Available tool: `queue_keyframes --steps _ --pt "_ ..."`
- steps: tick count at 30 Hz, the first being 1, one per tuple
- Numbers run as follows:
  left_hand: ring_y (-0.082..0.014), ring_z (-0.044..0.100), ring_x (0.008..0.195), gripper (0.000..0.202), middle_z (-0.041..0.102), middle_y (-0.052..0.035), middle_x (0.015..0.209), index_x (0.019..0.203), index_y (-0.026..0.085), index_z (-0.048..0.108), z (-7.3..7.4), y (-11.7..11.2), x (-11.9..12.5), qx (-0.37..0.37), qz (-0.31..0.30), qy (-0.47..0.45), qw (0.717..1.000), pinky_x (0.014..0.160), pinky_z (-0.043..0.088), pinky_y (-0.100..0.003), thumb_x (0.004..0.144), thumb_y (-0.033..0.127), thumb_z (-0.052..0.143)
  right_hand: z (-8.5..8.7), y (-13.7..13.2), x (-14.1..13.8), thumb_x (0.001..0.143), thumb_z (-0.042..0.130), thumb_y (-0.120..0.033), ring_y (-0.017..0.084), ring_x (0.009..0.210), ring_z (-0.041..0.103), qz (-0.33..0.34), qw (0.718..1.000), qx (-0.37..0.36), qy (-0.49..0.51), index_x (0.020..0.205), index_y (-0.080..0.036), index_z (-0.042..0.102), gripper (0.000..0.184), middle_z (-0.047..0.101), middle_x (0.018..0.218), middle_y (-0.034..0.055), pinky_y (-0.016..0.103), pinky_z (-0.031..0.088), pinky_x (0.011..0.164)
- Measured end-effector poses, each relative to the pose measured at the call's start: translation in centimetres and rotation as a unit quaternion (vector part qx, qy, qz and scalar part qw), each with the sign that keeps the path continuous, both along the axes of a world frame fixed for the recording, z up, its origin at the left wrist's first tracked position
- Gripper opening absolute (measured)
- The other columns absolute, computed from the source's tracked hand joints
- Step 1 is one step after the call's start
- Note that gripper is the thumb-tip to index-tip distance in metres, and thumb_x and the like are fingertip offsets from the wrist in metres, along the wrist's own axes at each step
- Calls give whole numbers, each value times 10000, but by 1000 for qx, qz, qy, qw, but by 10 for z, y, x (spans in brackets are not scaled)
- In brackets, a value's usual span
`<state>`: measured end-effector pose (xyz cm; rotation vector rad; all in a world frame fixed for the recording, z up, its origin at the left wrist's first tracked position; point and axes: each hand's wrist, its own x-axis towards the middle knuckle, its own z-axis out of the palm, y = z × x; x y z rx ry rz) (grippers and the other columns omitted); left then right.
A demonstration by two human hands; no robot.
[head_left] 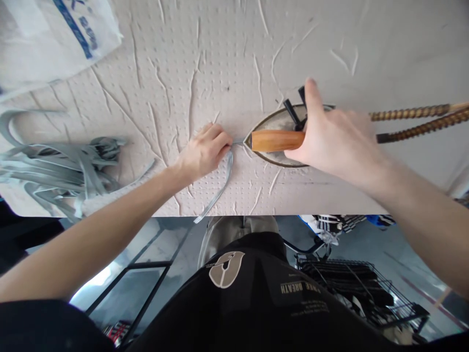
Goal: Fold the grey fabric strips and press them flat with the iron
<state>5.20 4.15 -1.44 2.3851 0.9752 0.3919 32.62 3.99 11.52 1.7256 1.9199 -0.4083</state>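
Observation:
My right hand (337,139) grips the wooden handle (274,140) of a flat iron (267,124) that rests on the white padded table cover (220,63), its tip pointing left. My left hand (203,151) is closed in a pinch on a narrow grey fabric strip (223,183) just left of the iron's tip. The strip's end lies under the tip, and the rest trails toward me over the table's front edge.
A heap of similar grey strips (62,168) lies at the left. A white plastic bag (47,36) with blue print sits at the far left corner. The iron's braided cords (421,120) run off right. A black wire basket (351,288) stands on the floor below.

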Motion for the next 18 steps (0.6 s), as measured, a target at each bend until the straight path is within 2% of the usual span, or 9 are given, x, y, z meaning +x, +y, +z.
queue_keyframes --steps 5,11,14,18 --pt "-232 609 1042 229 602 -74 1043 1029 208 621 -11 0 -10 38 -53 -8 998 909 531 -444 1048 237 395 0 1 0 783 650 -669 422 959 708 -17 1000 -3 3 1635 -64 137 1164 736 988 202 539 507 818" --pt "-232 617 957 234 589 -75 984 988 196 617 -23 2 -18 131 -111 -6 985 813 550 -448 1045 200 390 -5 7 -13 773 643 -698 429 926 717 0 1000 -5 1 1630 -42 153 1186 741 990 200 562 533 780" --pt "-223 608 952 197 587 -69 973 998 193 607 -23 3 -24 146 -120 0 982 819 545 -431 1042 202 415 -6 8 -26 791 605 -728 413 926 721 14 1000 -8 23 1639 -63 142 1173 750 996 188 550 534 802" --pt "-209 590 920 181 593 -62 947 997 197 608 -19 7 -35 176 -157 25 972 789 526 -387 1038 199 432 -5 9 -33 844 557 -717 435 1049 694 3 999 -16 49 1644 -82 91 1122 737 1090 213 576 504 889"
